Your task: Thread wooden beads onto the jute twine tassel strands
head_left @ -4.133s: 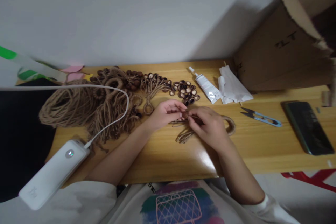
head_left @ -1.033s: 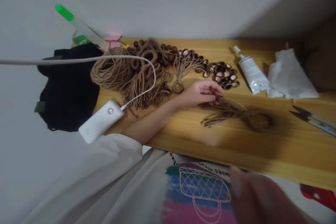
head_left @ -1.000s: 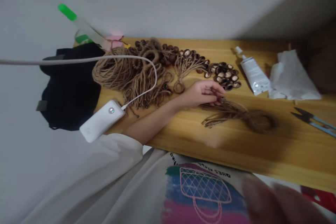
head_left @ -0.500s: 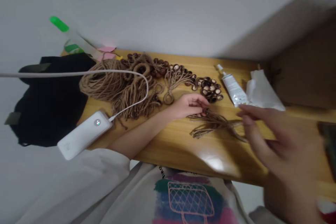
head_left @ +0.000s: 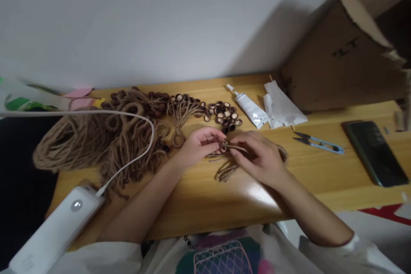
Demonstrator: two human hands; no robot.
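We see the left hand (head_left: 201, 143) and right hand (head_left: 257, 156) meeting over the middle of a wooden table (head_left: 205, 205), the left fingertips pinched shut on a small brown bead (head_left: 224, 144) and the right fingers curled tight around a strand of the jute tassel (head_left: 225, 172), whose frayed ends lie on the table just below both hands. Just beyond the hands we see a pile of beads (head_left: 226, 115), with a glue tube (head_left: 251, 110) beside it. To the right lie snips (head_left: 318, 143) and a phone (head_left: 374, 153).
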